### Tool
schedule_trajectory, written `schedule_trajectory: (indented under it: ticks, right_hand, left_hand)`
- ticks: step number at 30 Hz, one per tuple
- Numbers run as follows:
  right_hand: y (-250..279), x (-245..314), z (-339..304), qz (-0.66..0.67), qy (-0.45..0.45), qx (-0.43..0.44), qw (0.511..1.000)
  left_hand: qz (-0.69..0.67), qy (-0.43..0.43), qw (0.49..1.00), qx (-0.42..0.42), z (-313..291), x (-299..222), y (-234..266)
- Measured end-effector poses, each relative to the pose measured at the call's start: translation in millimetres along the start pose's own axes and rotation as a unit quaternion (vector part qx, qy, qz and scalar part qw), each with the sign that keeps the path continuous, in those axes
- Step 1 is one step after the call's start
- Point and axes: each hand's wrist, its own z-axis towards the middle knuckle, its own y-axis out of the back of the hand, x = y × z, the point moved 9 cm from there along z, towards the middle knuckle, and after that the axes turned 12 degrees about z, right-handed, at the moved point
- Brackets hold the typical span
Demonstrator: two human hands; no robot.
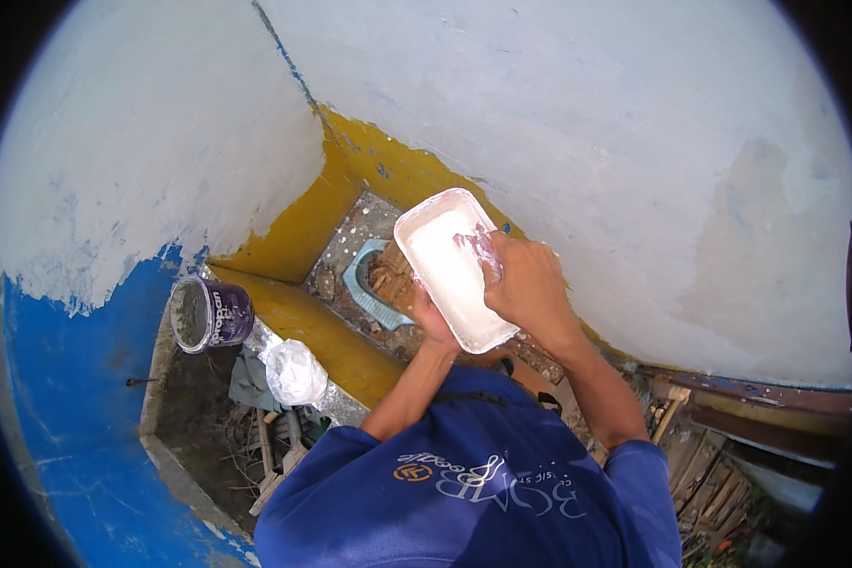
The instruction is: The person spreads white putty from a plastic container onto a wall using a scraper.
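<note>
My left hand [434, 320] is closed on the near left edge of a white rectangular tub [435, 227], which is tilted in front of my chest. White, paint-like or putty-like stuff lies inside it, too bright to make out its texture. My right hand [532, 284] reaches over the tub's right side. Its fingers are bent together and whitened at the tips, closed around something I cannot make out.
A dark purple bucket [232, 312] and a white plastic bag [295, 372] stand on a ledge at left. Below the tub is a pale blue squat toilet [358, 275] with brown debris. Whitened walls [577, 114] meet in a corner. Scrap wood [715, 488] lies at lower right.
</note>
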Motion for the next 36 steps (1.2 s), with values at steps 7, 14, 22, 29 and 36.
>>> schedule_trajectory:
  ticks: [7,14,22,29,36]
  right_hand:
    - [0.2,5.1,0.3,0.009,0.005,0.002,1.0]
    - [-4.4,0.3,1.1,0.013,-0.01,-0.002,1.0]
    - [-7.3,1.0,5.1,0.026,0.003,0.016,1.0]
    - [-8.3,6.4,4.0,0.009,0.026,0.027,0.999]
    - [16.9,4.0,4.0,-0.057,0.052,-0.044,0.996]
  left_hand:
    - [0.034,0.005,0.997,-0.071,1.0,1.0,11.8]
    - [-0.007,-0.01,0.999,-0.033,0.5,-0.9,2.7]
    - [-0.025,-0.027,0.999,0.005,2.6,-3.7,-11.5]
    - [0.094,0.018,0.993,-0.07,-0.3,5.3,9.0]
    - [0.02,0.023,0.999,-0.024,0.3,11.4,5.4]
